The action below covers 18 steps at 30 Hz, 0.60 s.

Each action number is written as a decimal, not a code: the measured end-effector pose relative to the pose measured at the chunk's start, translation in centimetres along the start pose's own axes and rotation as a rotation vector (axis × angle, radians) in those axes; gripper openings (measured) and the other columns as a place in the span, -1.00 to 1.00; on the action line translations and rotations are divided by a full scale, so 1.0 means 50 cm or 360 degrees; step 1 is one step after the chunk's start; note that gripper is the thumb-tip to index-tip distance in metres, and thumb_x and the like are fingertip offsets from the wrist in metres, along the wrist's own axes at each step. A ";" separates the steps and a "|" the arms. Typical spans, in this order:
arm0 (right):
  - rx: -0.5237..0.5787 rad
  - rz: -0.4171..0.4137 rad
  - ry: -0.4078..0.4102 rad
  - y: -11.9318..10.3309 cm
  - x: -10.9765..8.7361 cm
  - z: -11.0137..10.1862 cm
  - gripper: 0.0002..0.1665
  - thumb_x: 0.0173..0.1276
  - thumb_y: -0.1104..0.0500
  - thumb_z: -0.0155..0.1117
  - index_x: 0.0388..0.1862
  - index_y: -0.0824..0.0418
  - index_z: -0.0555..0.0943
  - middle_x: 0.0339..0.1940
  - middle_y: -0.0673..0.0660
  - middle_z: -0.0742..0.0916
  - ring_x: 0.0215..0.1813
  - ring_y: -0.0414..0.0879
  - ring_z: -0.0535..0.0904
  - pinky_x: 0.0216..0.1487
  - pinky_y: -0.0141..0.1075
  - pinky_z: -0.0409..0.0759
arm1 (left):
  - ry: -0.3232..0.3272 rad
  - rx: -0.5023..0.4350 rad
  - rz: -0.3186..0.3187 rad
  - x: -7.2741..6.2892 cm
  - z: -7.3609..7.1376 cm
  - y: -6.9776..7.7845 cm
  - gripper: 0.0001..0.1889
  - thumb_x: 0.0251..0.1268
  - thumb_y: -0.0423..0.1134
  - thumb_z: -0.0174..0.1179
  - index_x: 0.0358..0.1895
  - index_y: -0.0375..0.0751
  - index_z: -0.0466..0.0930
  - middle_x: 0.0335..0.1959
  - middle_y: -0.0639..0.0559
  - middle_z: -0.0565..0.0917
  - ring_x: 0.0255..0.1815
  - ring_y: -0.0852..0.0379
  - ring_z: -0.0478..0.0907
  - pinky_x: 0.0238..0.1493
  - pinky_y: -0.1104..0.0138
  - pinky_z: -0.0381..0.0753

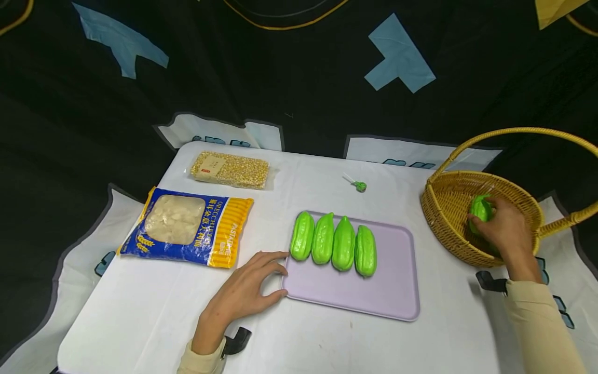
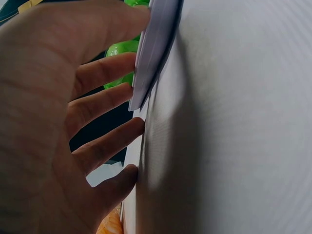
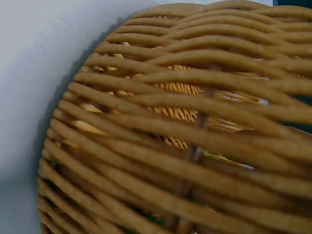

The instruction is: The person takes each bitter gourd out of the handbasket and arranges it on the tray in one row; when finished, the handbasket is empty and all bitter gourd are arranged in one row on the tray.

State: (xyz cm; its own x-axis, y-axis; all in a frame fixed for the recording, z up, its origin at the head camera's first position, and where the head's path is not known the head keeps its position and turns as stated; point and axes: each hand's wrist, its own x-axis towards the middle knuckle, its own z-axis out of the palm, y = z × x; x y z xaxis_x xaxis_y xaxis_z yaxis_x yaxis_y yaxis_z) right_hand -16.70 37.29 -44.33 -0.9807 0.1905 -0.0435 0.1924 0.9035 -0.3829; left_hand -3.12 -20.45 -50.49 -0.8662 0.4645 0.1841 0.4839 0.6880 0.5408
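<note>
In the head view my right hand [image 1: 509,228] reaches into the wicker basket [image 1: 436,223] and grips a green ridged gourd [image 1: 479,209], fingers and thumb on either side of it. The basket's woven wall [image 3: 146,122] fills the right wrist view and mostly hides that hand. At the left edge of a lilac tray [image 1: 392,275], my left hand [image 1: 247,291] rests with fingers spread, thumb and fingertips touching the rim. On the tray's left half several green gourds [image 1: 344,244] lie side by side, upright in a row.
A blue and yellow pasta bag [image 1: 187,226] lies left of the tray, with a pack of yellow kernels [image 1: 231,170] behind it. A green lollipop [image 1: 359,186] lies beyond the tray. The basket's tall handle [image 1: 514,131] arches over its opening.
</note>
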 end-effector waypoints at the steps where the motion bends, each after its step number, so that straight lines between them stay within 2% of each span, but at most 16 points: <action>1: 0.0001 -0.0011 -0.0007 0.000 0.001 0.002 -0.07 0.56 -0.06 0.33 0.58 0.53 0.22 0.35 0.69 0.40 0.18 0.54 0.39 0.18 0.48 0.48 | -0.0001 0.0002 -0.0002 0.000 0.000 0.000 -0.65 0.25 0.03 0.58 0.01 0.09 0.71 0.51 0.11 0.56 0.52 0.03 0.49 0.71 0.02 0.28; 6: 0.0010 -0.0003 -0.0042 -0.001 0.006 0.010 -0.07 0.55 -0.01 0.33 0.60 0.52 0.19 0.46 0.72 0.27 0.29 0.60 0.30 0.30 0.57 0.41 | -0.0004 0.0016 -0.0006 0.000 -0.001 0.001 -0.65 0.25 0.04 0.57 0.02 0.10 0.71 0.51 0.12 0.55 0.52 0.04 0.49 0.69 0.03 0.31; 11: 0.0014 -0.0017 -0.0046 -0.002 0.010 0.012 -0.08 0.53 0.03 0.33 0.60 0.50 0.19 0.46 0.72 0.26 0.33 0.62 0.29 0.33 0.59 0.39 | 0.0002 0.0011 -0.0008 0.000 -0.001 0.001 -0.65 0.24 0.03 0.58 0.01 0.10 0.71 0.51 0.13 0.55 0.52 0.03 0.49 0.69 0.02 0.32; 14: 0.0023 -0.0032 -0.0021 -0.004 0.008 0.012 -0.10 0.53 0.03 0.32 0.60 0.49 0.21 0.45 0.72 0.29 0.32 0.62 0.29 0.29 0.58 0.41 | 0.0000 0.0007 -0.0006 0.000 -0.001 0.001 -0.65 0.25 0.02 0.58 0.01 0.09 0.71 0.51 0.12 0.55 0.52 0.03 0.49 0.70 0.02 0.30; 18: 0.0043 -0.0059 0.0047 -0.009 0.003 0.010 -0.13 0.51 0.04 0.33 0.59 0.46 0.26 0.42 0.70 0.32 0.33 0.61 0.30 0.21 0.54 0.44 | 0.0000 0.0017 -0.0002 0.000 -0.001 0.002 -0.65 0.25 0.04 0.58 0.01 0.09 0.71 0.51 0.13 0.55 0.52 0.03 0.49 0.66 0.03 0.38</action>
State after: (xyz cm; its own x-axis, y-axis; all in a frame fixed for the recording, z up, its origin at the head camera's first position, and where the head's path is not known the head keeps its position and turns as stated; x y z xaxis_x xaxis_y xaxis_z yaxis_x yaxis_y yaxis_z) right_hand -16.94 36.74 -44.63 -0.9857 0.1687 -0.0016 0.1546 0.8996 -0.4083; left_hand -3.08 -20.43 -50.38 -0.8667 0.4638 0.1837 0.4844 0.6945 0.5320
